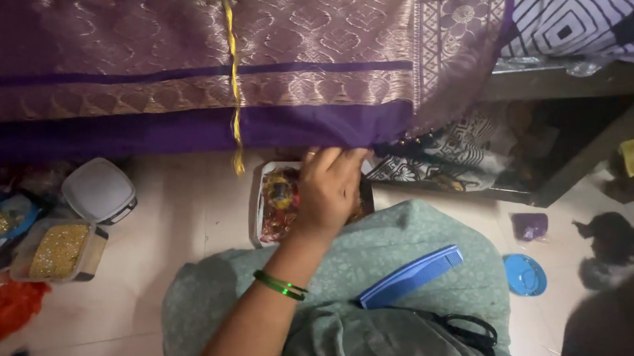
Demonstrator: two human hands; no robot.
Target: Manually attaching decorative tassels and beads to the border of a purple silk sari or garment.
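My left hand (329, 188), with green bangles at the wrist, reaches forward from my lap. Its fingertips are closed on the lower edge of a purple cloth with gold woven bands (178, 69) that hangs across the top of the view. Beneath the hand, on the floor, lies an open white tray (271, 203) of colourful small items, partly hidden by the hand. A yellow twisted cord (233, 80) hangs down the cloth to the left of the hand. My right hand is out of view.
A blue comb (411, 275) and black scissors (473, 330) rest on my green-clad lap. At left are a clear box of gold beads (59, 251), a white lid (98, 190) and orange material (2, 311). A blue round lid (524, 274) and dark clumps (614, 237) lie at right.
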